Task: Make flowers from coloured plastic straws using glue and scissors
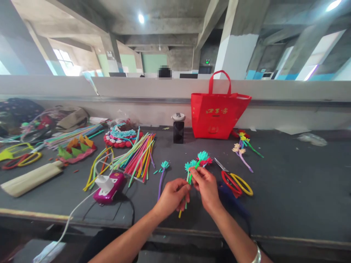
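Note:
My left hand [175,195] is closed around the lower part of a green stem. My right hand [204,184] pinches the same stem higher up, just under the teal pipe cleaner flower [203,156]. Smaller teal blooms [189,166] show behind my fingers, with a red flower [207,161] beside them; whether these are held too is partly hidden. A yellow stem tip [180,214] pokes out below my left hand. Left of my hands lies a single teal flower [165,165] on a purple stem. Scissors [233,180] with red and yellow handles rest right of my right hand.
Loose pipe cleaners [139,157] are heaped left of centre, behind a purple power socket [111,188] with a white plug and cable. A phone [178,132] stands at the back near a red bag [216,117]. More flowers [242,146] lie at right.

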`<state>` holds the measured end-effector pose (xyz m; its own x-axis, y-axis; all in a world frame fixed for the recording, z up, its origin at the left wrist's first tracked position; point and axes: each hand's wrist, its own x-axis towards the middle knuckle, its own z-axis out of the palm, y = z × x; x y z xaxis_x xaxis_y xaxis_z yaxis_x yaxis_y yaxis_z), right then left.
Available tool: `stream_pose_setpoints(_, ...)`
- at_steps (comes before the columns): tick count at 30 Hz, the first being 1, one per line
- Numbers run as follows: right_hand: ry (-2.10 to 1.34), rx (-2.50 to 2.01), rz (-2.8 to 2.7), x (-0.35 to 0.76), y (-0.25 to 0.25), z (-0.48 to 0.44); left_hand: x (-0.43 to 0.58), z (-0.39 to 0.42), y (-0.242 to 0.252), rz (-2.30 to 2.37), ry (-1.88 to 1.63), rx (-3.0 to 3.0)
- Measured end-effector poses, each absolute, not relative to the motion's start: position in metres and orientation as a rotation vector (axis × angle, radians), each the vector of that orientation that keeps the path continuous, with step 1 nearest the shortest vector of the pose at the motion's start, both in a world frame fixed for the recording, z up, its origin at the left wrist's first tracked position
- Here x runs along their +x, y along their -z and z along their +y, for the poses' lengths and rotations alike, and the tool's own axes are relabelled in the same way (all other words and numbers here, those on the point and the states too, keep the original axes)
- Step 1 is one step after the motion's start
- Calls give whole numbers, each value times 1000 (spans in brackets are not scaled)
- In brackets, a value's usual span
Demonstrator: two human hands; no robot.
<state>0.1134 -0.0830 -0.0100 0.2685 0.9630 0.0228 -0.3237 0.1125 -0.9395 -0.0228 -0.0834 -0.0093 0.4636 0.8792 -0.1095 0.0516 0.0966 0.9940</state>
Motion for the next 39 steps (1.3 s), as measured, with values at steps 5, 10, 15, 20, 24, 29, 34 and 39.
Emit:
stream_pose_setpoints(5,-1028,-1013,-765,121,8,-79,-17,-89,6,885,-700,1315)
stream_pose_setpoints(10,-1007,-1003,-745,126,5,-79,-14,-93,3,855,-649,1350)
stream_pose_setpoints(15,-1089,-983,-754,135,-1,-79,-15,-89,0,858,-793,1266)
stream_pose_setpoints(20,-1273,-919,-814,134,-7,-85,-18,-76,-2,854,-1051,1182)
stream_pose_setpoints(24,-1405,-892,-907,120,-5,-94,-20,-69,-1,762,-1058,1042)
stream_pose_setpoints(29,-1462,-914,-1009,105,2,-100,-23,-66,1,633,-1019,878)
stream_pose_setpoints(34,-1374,-1030,-1107,99,3,-100,-27,-62,0,671,-1095,796)
stream_pose_setpoints(39,-1400,-1092,-1255,86,8,-108,-39,-44,-7,718,-1342,661)
